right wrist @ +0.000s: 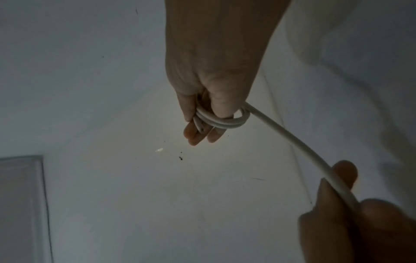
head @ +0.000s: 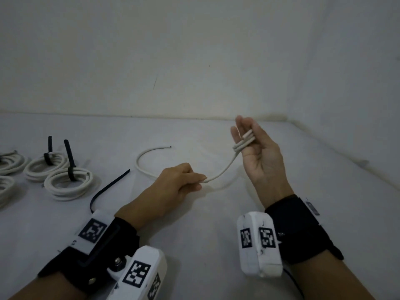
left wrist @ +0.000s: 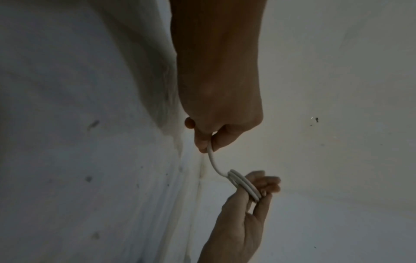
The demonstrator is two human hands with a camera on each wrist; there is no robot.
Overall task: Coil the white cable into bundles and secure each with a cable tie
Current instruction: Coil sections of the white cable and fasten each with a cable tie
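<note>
In the head view the right hand (head: 258, 152) is raised palm-up above the right half of the surface (head: 216, 213), its fingers held straight and close together with three turns of the white cable (head: 219, 173) wound round them. From that small coil the cable sags across to the left hand (head: 179, 185), whose thumb and fingers are curled and pinch it; beyond that hand the free tail arcs back across the surface toward its far edge, ending in a cut tip. A loose black cable tie (head: 108, 189) lies just left of the left hand, and finished bundles (head: 68, 184), each cinched with a black tie, sit by the left edge. In the left wrist view the thumb and forefinger clamp the cable, which bends in a smooth S down to the coil on the other hand's fingers (left wrist: 265, 181). In the right wrist view the turns hug the fingers, and the thumb seems to lie against them, though that contact is partly hidden. The cable looks light and springy rather than limp: it holds curves without kinking, so the turns will likely spring open if released. The jacket looks smooth and may slip. The best grip is probably a pinch across all the turns at one point, leaving the opposite side free for the tie.
</note>
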